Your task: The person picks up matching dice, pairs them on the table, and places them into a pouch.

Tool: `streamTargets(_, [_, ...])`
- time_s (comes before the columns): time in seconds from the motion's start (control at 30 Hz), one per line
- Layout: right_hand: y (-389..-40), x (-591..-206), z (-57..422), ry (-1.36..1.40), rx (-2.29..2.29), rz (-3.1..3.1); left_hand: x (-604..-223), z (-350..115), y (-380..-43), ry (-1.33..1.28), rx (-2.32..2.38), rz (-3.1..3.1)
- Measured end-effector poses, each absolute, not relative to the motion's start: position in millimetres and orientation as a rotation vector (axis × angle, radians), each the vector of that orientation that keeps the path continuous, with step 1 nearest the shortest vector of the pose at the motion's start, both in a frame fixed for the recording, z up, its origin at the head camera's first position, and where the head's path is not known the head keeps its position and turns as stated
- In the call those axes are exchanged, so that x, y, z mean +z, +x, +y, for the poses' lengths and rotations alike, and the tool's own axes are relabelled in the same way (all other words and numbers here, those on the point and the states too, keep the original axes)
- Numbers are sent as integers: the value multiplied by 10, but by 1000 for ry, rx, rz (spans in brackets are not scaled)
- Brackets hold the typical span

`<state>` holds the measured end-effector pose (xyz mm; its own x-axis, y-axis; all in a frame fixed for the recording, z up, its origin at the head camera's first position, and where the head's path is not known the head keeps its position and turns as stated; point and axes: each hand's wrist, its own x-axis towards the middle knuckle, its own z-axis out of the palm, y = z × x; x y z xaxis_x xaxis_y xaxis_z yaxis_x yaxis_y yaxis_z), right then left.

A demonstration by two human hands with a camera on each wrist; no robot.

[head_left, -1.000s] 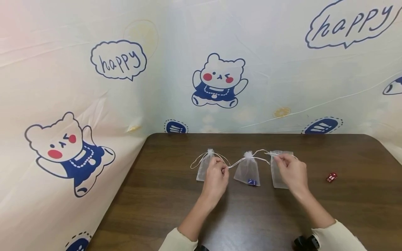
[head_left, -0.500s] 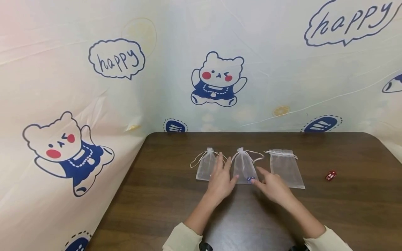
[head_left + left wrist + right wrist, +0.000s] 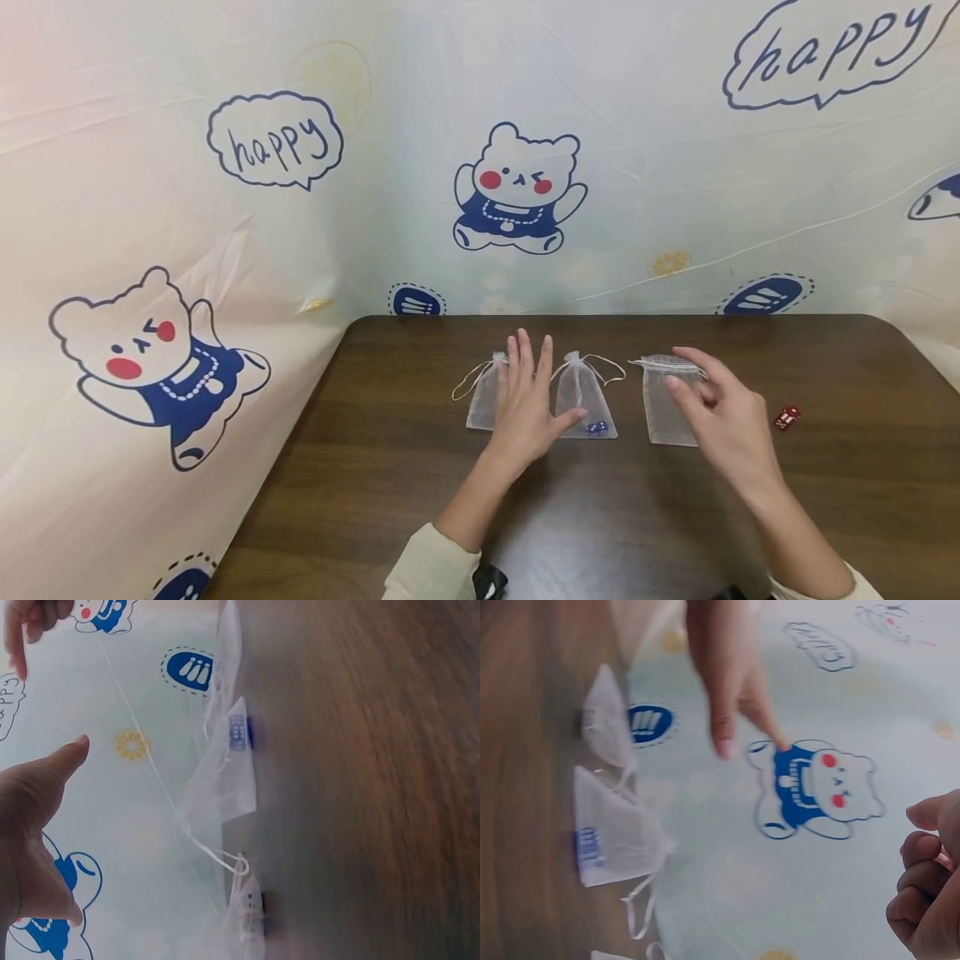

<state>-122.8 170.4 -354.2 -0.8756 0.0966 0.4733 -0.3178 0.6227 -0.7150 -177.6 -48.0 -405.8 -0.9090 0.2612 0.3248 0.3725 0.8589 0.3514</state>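
Three sheer white drawstring pouches lie in a row. My left hand [image 3: 525, 404], fingers spread, hovers between the left pouch [image 3: 483, 404] and the middle pouch [image 3: 576, 396], partly covering the left one. Blue dice [image 3: 597, 428] show through the middle pouch near its bottom; its neck is drawn together. Pale dotted dice [image 3: 250, 901] show in the left pouch in the left wrist view. Above the flat right pouch [image 3: 667, 412], my right hand [image 3: 727, 425] has thumb and index finger apart, other fingers bent, nothing visible between them.
Red dice [image 3: 787, 417] lie on the brown wooden table [image 3: 360, 500], to the right of the right pouch. A printed cloth [image 3: 645, 167] with bears hangs behind the table and along its left side.
My right hand goes from the drawstrings to the middle pouch, then back right over the right pouch. My left hand lets go of the cord and spreads. The middle pouch now lies slightly further left.
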Motion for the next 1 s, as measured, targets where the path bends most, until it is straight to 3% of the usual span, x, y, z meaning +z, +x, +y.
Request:
streamTargets(0.3, [-939,-3470,1837,38,1237,-2236,-4073,-254,-1822,-577,-545,-2800])
streamTargets(1.0, [-618,-3744,2225,-250,1261,-2268,-4157,645,-2018,-824,-331,-2879])
